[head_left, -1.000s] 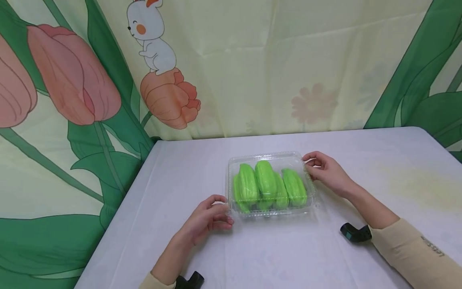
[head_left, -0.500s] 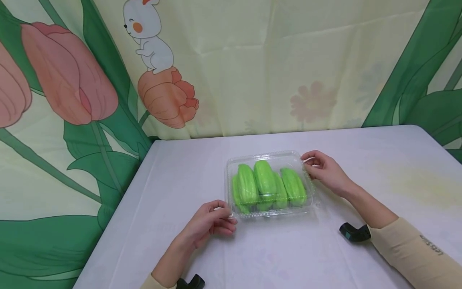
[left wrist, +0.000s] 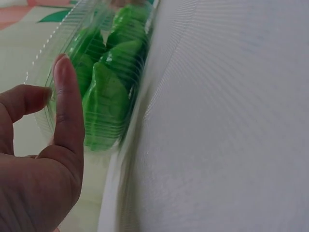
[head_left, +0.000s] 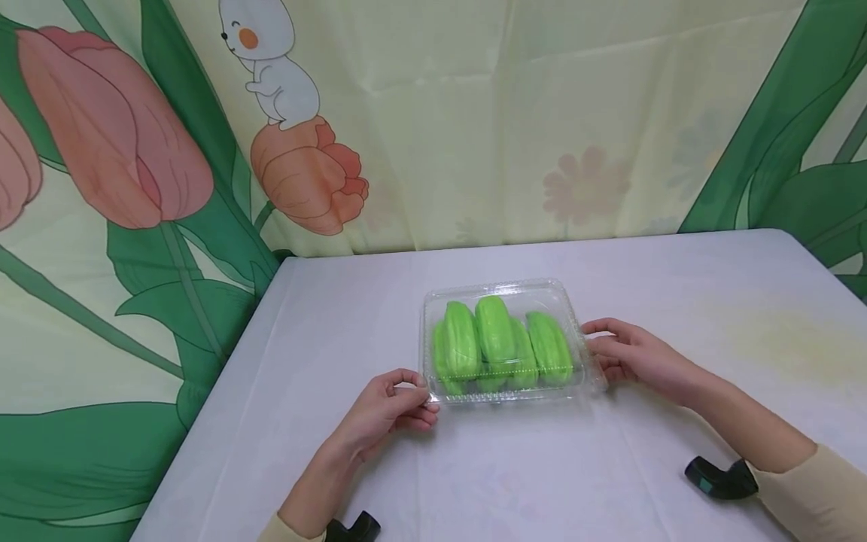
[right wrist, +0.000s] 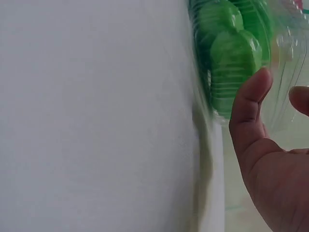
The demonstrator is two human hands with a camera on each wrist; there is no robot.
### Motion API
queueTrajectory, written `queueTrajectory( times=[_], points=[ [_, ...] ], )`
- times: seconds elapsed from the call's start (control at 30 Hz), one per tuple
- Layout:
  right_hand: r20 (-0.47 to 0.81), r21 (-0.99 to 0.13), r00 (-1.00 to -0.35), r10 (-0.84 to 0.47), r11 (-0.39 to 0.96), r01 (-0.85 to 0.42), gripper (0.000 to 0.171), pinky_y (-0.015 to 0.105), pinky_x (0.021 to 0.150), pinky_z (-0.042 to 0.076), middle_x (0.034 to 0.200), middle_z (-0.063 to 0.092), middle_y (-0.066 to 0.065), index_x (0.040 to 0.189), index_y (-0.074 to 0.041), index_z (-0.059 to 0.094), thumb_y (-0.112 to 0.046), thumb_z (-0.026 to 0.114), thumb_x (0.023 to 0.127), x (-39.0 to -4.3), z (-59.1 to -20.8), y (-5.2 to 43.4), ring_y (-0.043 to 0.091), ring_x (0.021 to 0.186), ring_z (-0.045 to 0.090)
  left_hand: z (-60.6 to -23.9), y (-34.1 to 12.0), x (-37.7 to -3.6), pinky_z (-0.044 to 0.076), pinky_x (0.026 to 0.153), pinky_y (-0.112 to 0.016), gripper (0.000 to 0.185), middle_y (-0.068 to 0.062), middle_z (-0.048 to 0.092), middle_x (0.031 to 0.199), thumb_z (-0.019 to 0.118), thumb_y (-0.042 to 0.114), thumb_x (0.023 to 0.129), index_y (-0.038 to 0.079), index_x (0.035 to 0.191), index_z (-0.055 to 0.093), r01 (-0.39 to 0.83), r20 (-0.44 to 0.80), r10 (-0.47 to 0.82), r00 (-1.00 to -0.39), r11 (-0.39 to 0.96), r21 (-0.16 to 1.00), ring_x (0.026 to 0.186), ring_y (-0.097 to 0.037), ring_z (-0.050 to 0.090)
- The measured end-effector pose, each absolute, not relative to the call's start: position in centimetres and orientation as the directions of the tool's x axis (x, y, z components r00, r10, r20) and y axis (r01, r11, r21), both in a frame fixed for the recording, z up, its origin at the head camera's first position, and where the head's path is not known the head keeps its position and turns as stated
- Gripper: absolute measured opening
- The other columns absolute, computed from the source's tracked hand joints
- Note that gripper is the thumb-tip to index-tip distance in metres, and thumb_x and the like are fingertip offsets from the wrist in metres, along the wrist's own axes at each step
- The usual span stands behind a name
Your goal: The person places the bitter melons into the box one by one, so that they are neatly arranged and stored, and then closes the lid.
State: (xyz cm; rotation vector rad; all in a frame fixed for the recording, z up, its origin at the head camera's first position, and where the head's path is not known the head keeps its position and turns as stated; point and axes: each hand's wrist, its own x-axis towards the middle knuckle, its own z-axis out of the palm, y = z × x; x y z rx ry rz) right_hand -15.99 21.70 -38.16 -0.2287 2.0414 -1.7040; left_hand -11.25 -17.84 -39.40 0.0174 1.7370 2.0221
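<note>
**Two hands at the near corners of a clear box of green vegetables**

Your left hand's fingers [head_left: 410, 385] are curled, with thumb and forefinger closed on the near left corner of a clear plastic clamshell box [head_left: 504, 290]. In the left wrist view the thumb [left wrist: 66, 104] lies against the ribbed wall of the box and a fingertip meets it from the other side. Your left hand [head_left: 386, 410] rests low on the bench.

Your right hand's fingers [head_left: 603, 350] are loosely bent at the near right corner of the box, touching its rim. In the right wrist view the thumb [right wrist: 248, 104] is up against the clear wall, with another fingertip just beyond it; you cannot tell from these views how firm the hold is. Your right hand [head_left: 640, 360] lies on the bench, and a beige sleeve [head_left: 813, 489] covers that forearm.

The box sits with its lid down, near the middle of the bench [head_left: 677, 286], between your two hands. Inside it are several bright green ridged vegetables [head_left: 497, 339], packed side by side.

The bench is covered in white. Behind it hangs a curtain [head_left: 474, 113] printed with tulips, green leaves and a white rabbit [head_left: 271, 64].
</note>
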Motion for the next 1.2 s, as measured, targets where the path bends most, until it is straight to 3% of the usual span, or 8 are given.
queueTrajectory(
  times=[0.17, 0.57, 1.2],
  points=[
    [-0.253, -0.967, -0.812, -0.526, 0.118, 0.225, 0.032, 0.032, 0.07, 0.058, 0.084, 0.061, 0.01, 0.128, 0.004, 0.04, -0.016, 0.051, 0.106, -14.1, -38.4, 22.2, 0.02, 0.073, 0.063, -39.4, -17.8, -11.2, 0.06, 0.069, -0.031, 0.02, -0.011, 0.072, 0.08, 0.063, 0.002, 0.093, -0.005, 0.106, 0.05, -0.335, -0.286, 0.354, -0.891, -0.086, 0.938, 0.068, -0.015, 0.071],
    [-0.174, -0.957, -0.728, -0.663, -0.061, 0.284, 0.006, 0.025, 0.069, 0.056, 0.095, 0.066, 0.009, 0.111, -0.002, 0.047, -0.005, 0.046, 0.106, -12.8, -39.2, 22.1, 0.011, 0.077, 0.061, -39.8, -18.0, -11.5, 0.06, 0.07, -0.031, 0.017, -0.011, 0.072, 0.08, 0.062, 0.002, 0.094, -0.006, 0.104, 0.051, -0.336, -0.283, 0.356, -0.89, -0.095, 0.937, 0.069, -0.015, 0.071],
    [-0.21, -0.956, -0.774, -0.598, -0.042, 0.291, 0.004, 0.018, 0.059, 0.049, 0.086, 0.07, 0.002, 0.102, -0.008, 0.056, -0.004, 0.054, 0.102, -12.4, -39.0, 21.8, 0.005, 0.068, 0.056, -39.6, -17.4, -11.1, 0.06, 0.069, -0.028, 0.014, -0.012, 0.071, 0.082, 0.061, 0.008, 0.098, -0.005, 0.099, 0.055, -0.321, -0.28, 0.308, -0.909, -0.088, 0.943, 0.071, -0.015, 0.071]
  ],
)
